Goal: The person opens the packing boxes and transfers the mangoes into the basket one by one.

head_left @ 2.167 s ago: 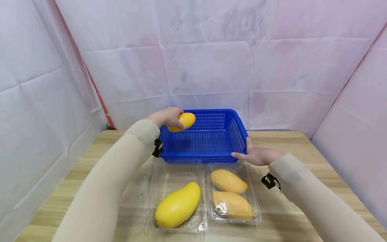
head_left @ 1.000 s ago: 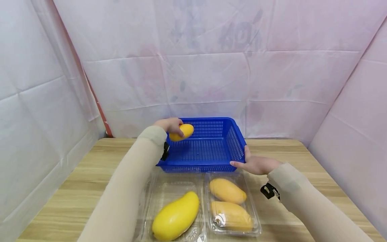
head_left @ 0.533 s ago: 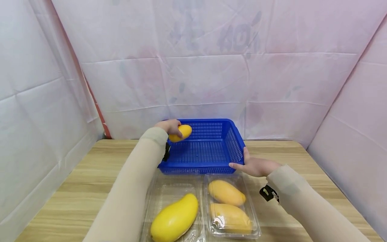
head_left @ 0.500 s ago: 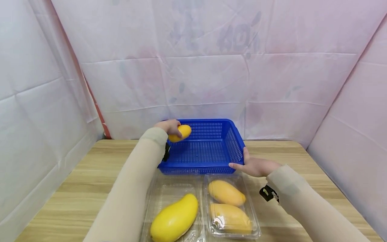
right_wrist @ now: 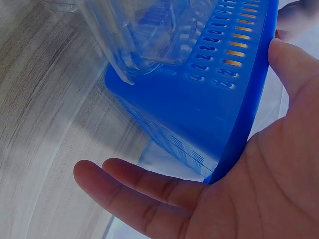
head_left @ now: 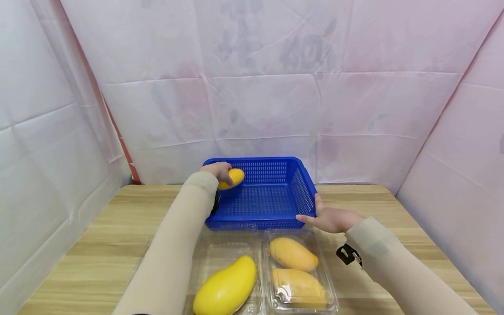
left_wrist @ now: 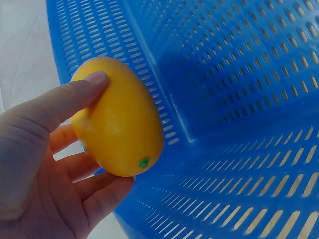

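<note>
Mango [head_left: 237, 176] over the basket [head_left: 256, 217], left hand [head_left: 218, 170] gripping it: smooth skin could slip! Right hand [head_left: 332, 218], fingers straight, touching the basket, might shove it.

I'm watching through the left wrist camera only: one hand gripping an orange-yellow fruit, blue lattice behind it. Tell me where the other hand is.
Observer: The right hand touches the blue basket at its near right corner, as the person sees it.
Operator: Now report what stands on the person's side of the blue basket, starting at the left.
Observer: A clear container with one big yellow fruit lying in it.
Operator: Carry on to the right of that.
Observer: There's a second clear container there, holding two orange fruits, one nearer the person than the other.
</note>
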A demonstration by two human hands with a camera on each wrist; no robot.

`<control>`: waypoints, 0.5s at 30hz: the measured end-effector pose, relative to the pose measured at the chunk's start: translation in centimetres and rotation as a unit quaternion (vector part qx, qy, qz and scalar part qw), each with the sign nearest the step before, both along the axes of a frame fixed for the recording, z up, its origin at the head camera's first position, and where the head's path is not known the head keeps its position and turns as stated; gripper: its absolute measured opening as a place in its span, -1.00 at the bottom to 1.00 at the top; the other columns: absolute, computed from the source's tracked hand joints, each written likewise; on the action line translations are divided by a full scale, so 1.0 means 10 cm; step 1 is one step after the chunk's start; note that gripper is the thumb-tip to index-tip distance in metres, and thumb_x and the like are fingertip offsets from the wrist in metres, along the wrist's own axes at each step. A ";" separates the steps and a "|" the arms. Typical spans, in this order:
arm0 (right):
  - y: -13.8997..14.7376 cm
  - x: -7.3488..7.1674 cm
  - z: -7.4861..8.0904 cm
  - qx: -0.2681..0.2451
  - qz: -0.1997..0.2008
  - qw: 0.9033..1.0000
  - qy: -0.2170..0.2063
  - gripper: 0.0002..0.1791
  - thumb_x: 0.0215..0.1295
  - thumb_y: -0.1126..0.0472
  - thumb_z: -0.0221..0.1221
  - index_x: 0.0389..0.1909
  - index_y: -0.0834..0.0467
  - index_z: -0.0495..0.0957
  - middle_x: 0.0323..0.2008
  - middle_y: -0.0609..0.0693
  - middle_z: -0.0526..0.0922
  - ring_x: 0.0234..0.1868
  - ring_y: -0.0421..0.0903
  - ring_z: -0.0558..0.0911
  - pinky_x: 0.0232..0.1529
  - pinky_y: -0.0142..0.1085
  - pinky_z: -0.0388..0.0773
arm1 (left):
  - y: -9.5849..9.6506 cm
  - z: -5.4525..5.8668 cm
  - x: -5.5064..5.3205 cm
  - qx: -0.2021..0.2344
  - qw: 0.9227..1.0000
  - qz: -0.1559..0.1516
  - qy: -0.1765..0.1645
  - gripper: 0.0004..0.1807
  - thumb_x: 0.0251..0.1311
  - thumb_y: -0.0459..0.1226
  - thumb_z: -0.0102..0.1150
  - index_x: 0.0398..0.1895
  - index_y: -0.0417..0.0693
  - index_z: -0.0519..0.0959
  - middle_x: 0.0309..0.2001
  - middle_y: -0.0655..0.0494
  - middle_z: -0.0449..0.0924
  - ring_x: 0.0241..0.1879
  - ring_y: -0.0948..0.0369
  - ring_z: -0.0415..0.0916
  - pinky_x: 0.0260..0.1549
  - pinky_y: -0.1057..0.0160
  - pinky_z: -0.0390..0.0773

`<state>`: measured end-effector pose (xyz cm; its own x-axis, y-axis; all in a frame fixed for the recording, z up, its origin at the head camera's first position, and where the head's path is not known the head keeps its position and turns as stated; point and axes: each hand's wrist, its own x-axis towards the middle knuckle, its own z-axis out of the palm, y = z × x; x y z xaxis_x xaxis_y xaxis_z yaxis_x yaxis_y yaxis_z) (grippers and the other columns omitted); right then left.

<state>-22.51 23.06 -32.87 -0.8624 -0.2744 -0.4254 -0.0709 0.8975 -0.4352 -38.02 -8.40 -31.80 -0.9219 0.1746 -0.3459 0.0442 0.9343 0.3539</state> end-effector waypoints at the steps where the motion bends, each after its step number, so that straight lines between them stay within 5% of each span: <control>1: 0.00 0.01 0.00 0.000 -0.001 1.000 0.000 0.26 0.21 -0.45 -0.19 0.28 0.49 -0.64 0.31 0.58 -0.23 0.26 0.41 0.15 0.18 0.22 0.11 | 0.00 -0.01 0.00 -0.001 1.000 0.000 -0.001 -0.28 0.13 -0.15 0.25 0.36 -0.04 0.23 0.25 -0.06 0.29 0.07 0.03 0.30 0.07 0.02 0.34; 10: -0.02 0.01 -0.02 0.000 -0.003 1.000 0.003 0.27 0.20 -0.46 -0.18 0.28 0.50 -0.62 0.32 0.56 -0.20 0.25 0.39 0.20 0.18 0.20 0.13 | -0.01 -0.06 -0.05 -0.041 0.999 0.007 0.008 -0.33 0.08 -0.17 0.30 0.30 -0.06 0.33 0.12 -0.05 0.41 -0.03 0.04 0.36 0.01 0.04 0.39; 15: -0.02 0.02 -0.04 -0.005 -0.003 1.000 0.008 0.27 0.20 -0.46 -0.17 0.29 0.51 -0.60 0.31 0.57 -0.15 0.25 0.40 0.20 0.17 0.20 0.14 | 0.00 -0.10 -0.07 -0.056 0.998 0.022 -0.019 -0.34 0.07 -0.18 0.32 0.28 -0.06 0.36 0.11 -0.05 0.41 -0.04 0.04 0.36 0.01 0.03 0.38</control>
<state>-22.36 22.86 -33.24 -0.8710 -0.2737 -0.4081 -0.0727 0.8932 -0.4438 -38.70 -8.42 -32.76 -0.9138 0.0918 -0.3957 -0.0099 0.9688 0.2475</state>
